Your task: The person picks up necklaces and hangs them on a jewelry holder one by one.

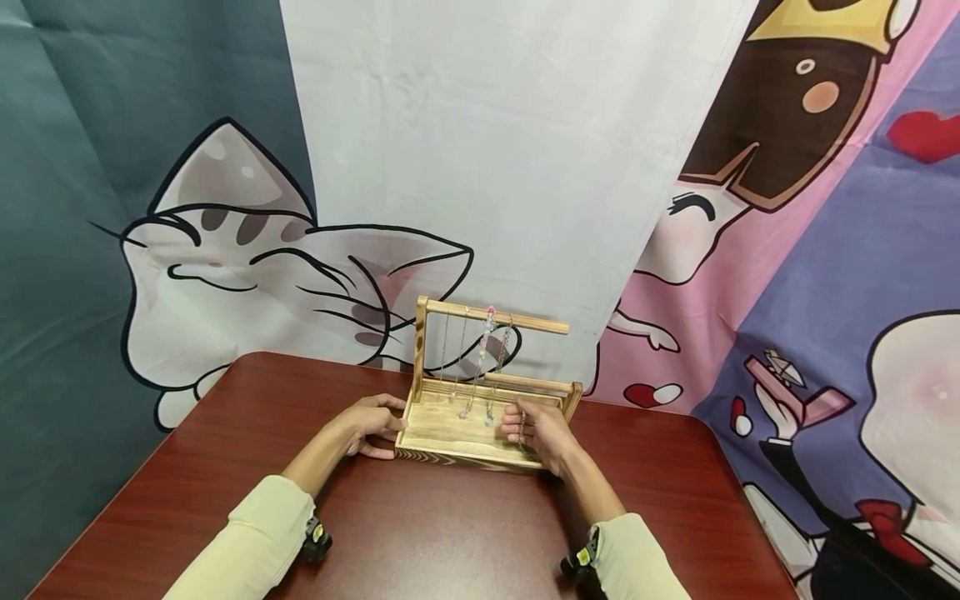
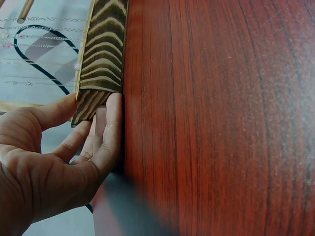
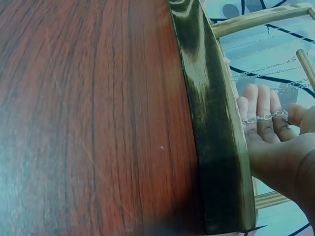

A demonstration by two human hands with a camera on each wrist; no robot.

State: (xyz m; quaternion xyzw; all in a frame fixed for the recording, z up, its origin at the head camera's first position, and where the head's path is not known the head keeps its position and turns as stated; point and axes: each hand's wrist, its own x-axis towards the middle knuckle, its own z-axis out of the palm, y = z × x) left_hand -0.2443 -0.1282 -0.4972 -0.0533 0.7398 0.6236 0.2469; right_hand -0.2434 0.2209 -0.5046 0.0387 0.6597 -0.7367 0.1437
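Note:
A wooden jewellery stand point(image 1: 442, 429) with a shallow tray base sits on the table. My left hand point(image 1: 372, 427) grips the tray's left front corner point(image 2: 96, 93), thumb on one side and fingers round the other. My right hand point(image 1: 543, 435) is over the tray's right part, palm turned up. A silver chain point(image 3: 263, 118) lies across its fingers, one end pinched at the thumb tip. Several necklaces hang from the stand's upper bar point(image 1: 525, 320), among them a pink-and-clear beaded one point(image 1: 483, 350) and a silver chain necklace point(image 1: 502, 354).
A lower, shorter wooden bar point(image 1: 528, 382) stands at the right of the tray. The red-brown table point(image 1: 450, 533) extends in front and to both sides. Behind it hangs a cartoon-printed cloth point(image 1: 487, 150). Each wrist wears a small black camera point(image 1: 317, 540).

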